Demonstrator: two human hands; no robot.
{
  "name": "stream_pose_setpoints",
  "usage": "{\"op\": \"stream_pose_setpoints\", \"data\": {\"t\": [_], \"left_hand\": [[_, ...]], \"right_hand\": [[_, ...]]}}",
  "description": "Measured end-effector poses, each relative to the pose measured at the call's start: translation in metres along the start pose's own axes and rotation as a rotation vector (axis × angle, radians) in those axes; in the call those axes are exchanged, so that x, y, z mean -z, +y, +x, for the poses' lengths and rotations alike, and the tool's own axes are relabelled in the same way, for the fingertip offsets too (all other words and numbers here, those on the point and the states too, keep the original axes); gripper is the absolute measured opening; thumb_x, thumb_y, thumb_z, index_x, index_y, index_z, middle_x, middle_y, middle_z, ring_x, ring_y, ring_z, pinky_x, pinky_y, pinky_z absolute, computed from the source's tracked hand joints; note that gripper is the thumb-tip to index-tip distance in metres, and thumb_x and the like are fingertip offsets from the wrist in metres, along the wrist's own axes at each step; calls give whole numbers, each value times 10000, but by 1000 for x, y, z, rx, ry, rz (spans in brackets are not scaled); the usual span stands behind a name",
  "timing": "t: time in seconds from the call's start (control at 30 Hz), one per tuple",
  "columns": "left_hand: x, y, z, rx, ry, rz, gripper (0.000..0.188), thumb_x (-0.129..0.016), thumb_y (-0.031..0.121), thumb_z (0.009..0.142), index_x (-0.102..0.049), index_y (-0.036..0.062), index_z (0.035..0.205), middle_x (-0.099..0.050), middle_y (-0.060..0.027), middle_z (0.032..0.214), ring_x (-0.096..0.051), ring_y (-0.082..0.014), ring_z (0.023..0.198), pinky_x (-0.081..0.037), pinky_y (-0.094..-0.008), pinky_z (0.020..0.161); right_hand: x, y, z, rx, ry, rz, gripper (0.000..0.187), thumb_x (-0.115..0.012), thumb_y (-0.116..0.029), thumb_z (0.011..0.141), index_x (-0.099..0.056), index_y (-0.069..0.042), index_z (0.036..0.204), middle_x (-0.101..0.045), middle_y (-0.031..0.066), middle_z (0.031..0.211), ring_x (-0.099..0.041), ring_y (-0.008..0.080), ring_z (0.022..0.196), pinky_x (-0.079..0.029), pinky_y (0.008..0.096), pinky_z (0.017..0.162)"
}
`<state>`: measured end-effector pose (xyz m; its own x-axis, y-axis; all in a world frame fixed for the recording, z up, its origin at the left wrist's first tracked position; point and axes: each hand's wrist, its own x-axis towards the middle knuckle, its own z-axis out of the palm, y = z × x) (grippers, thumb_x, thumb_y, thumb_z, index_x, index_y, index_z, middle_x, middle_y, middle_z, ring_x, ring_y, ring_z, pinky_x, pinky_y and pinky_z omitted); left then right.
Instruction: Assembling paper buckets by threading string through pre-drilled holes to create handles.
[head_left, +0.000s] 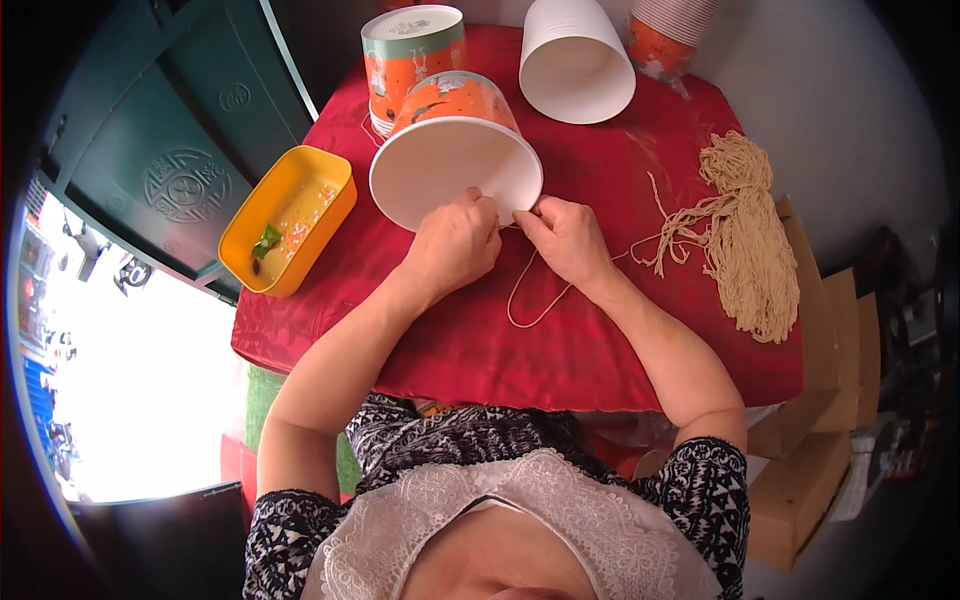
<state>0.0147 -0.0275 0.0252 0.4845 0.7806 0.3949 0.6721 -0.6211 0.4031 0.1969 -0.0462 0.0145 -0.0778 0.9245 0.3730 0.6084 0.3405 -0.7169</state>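
A paper bucket with a white inside and an orange printed wall lies tilted on the table, its mouth toward me. My left hand is closed at the near rim, its curled fingers reaching into the mouth; what they pinch is hidden. Beside it, my right hand is closed, thumb and forefinger pinching thin beige cord at the rim's right side. The cord hangs in a loop below the hands and runs on toward the right. Farther right lies a thick hank of beige cord with loose strands beside it.
On the red-covered table stand an upturned orange-and-green bucket, a white bucket on its side and a stack of buckets. A yellow tub with small bits inside is at left. Cardboard boxes stand right.
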Motion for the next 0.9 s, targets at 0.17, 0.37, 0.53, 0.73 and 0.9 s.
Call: {"op": "stream_pose_setpoints", "data": {"t": [0.17, 0.37, 0.53, 0.73, 0.9], "left_hand": [[11, 9, -2, -38, -53, -12, 62, -628, 69, 763, -624, 9, 780, -615, -156, 882, -627, -369, 792, -503, -446, 687], [18, 9, -1, -63, -58, -113, 84, -637, 82, 787, -614, 2, 774, -618, -136, 855, -625, -353, 753, -500, -435, 675], [27, 14, -2, -238, 112, -281, 135, -690, 96, 758, -595, 9, 717, -602, -134, 807, -621, -340, 653, -510, -424, 578], [34, 22, -7, -495, 340, -255, 201, -749, 60, 690, -557, 39, 747, -559, -81, 767, -606, -268, 601, -501, -373, 508], [54, 42, -16, -520, 553, 16, 262, -747, 49, 676, -600, 31, 892, -564, -123, 933, -625, -271, 704, -523, -366, 537]], "right_hand": [[0, 7, 3, -7, 28, 114, 275, -653, -192, 874, -606, 36, 726, -585, 205, 620, -599, 271, 518, -446, 395, 506], [4, 9, 6, -41, 46, 172, 256, -645, -149, 870, -581, 46, 717, -543, 184, 580, -500, 140, 492, -417, 359, 482], [17, 3, 9, -1, 247, 103, 181, -622, -102, 889, -592, 34, 773, -561, 165, 577, -556, 170, 498, -427, 342, 488], [37, -2, 11, 186, 467, 43, 56, -617, -24, 886, -612, 10, 930, -641, 123, 733, -626, 198, 604, -489, 329, 557], [37, -12, 9, 416, 481, -121, 74, -615, 2, 858, -612, 0, 931, -665, 157, 827, -679, 306, 725, -533, 371, 596]]}}
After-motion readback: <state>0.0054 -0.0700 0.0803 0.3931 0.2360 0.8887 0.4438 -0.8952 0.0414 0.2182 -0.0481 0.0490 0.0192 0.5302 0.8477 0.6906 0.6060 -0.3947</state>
